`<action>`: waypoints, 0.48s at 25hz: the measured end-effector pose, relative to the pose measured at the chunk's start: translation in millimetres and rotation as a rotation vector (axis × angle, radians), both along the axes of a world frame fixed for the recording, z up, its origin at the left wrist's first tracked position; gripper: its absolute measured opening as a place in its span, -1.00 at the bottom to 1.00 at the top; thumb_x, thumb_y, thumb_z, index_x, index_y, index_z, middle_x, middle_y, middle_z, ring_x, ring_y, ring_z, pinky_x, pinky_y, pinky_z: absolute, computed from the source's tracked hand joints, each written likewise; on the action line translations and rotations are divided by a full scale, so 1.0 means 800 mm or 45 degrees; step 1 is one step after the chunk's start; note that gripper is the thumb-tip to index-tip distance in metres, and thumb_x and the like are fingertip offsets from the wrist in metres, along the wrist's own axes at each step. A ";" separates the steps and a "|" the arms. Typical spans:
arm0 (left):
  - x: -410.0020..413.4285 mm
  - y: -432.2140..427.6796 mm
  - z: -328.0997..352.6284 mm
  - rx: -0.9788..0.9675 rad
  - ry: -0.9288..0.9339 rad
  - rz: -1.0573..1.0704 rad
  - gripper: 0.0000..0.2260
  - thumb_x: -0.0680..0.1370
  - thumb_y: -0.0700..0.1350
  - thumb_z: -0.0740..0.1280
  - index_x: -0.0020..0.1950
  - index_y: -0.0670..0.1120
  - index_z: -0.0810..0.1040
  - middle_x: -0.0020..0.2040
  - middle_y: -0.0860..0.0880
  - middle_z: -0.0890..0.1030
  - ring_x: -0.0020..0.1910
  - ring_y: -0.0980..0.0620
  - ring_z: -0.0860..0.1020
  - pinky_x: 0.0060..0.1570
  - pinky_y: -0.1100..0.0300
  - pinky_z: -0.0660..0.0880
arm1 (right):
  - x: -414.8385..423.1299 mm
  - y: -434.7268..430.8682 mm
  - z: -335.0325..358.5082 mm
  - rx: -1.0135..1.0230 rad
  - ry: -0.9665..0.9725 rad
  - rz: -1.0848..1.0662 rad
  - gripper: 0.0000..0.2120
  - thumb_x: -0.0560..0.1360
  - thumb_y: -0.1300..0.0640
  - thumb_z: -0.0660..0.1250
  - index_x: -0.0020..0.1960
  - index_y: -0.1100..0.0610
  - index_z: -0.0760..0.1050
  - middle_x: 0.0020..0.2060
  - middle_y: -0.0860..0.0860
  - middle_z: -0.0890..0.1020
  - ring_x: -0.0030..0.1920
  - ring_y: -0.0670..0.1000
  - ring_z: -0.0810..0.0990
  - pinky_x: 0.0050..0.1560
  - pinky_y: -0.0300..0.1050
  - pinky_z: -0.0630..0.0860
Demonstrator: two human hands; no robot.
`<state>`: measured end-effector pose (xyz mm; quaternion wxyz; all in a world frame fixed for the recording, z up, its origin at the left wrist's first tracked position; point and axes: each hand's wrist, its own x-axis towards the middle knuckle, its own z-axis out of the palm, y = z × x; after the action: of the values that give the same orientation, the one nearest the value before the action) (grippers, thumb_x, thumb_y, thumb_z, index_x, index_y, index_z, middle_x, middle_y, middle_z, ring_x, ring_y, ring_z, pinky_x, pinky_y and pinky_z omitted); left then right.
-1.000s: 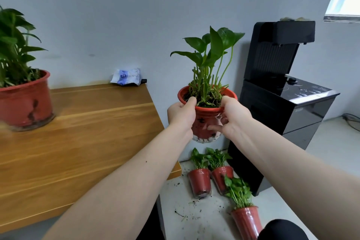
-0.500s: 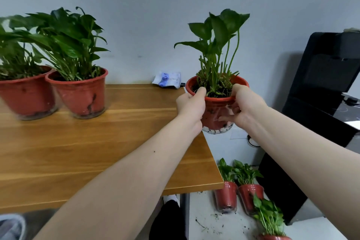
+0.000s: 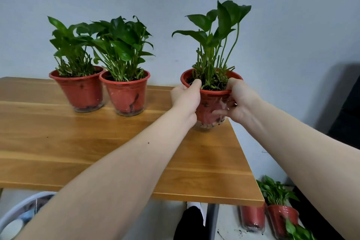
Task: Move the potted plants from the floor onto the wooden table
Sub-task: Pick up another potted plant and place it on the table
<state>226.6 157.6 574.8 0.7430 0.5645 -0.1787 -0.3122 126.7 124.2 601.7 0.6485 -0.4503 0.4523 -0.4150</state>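
Fingers of my left hand [image 3: 187, 101] wrap the potted plant [image 3: 209, 103], thumb hooked over its rim; my right hand [image 3: 241, 101] clasps the opposite side the same way. To set it down well I would keep it level and lower it straight onto the tabletop [image 3: 97, 142]. It should land clear of the two pots [image 3: 126, 95] on the left and in from the right edge before I let go. The plant sits between my palms, its base at the far right corner; whether it touches, I cannot tell.
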 end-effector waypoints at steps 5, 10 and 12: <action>0.036 0.014 0.000 0.018 -0.026 0.080 -0.76 0.52 -0.14 0.31 -0.27 -0.04 0.28 -0.40 0.01 0.30 -0.40 0.03 0.27 -0.35 0.19 0.32 | 0.037 0.004 -0.001 0.003 -0.013 0.094 -0.91 0.46 0.24 0.19 -0.15 0.12 0.45 -0.46 0.01 0.45 -0.51 0.00 0.50 -0.14 0.29 0.62; 0.063 0.015 -0.002 0.033 -0.062 0.138 -0.69 0.51 -0.14 0.32 -0.34 -0.03 0.23 -0.42 0.01 0.29 -0.40 0.03 0.27 -0.34 0.18 0.28 | 0.063 0.005 -0.002 0.006 -0.023 0.120 -0.89 0.45 0.28 0.18 -0.09 0.15 0.45 -0.51 0.00 0.38 -0.69 -0.05 0.41 -0.08 0.35 0.60; 0.071 0.012 -0.005 0.043 -0.063 0.150 -0.68 0.51 -0.14 0.33 -0.34 -0.03 0.23 -0.42 0.02 0.29 -0.39 0.03 0.27 -0.30 0.17 0.30 | 0.071 0.002 -0.006 0.007 -0.018 0.115 -0.88 0.45 0.27 0.19 -0.05 0.15 0.45 -0.43 0.00 0.37 -0.54 -0.03 0.39 -0.10 0.35 0.60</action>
<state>283.3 167.3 570.8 0.7459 0.5939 -0.1582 -0.2568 183.8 125.8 596.9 0.6710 -0.4655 0.4280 -0.3872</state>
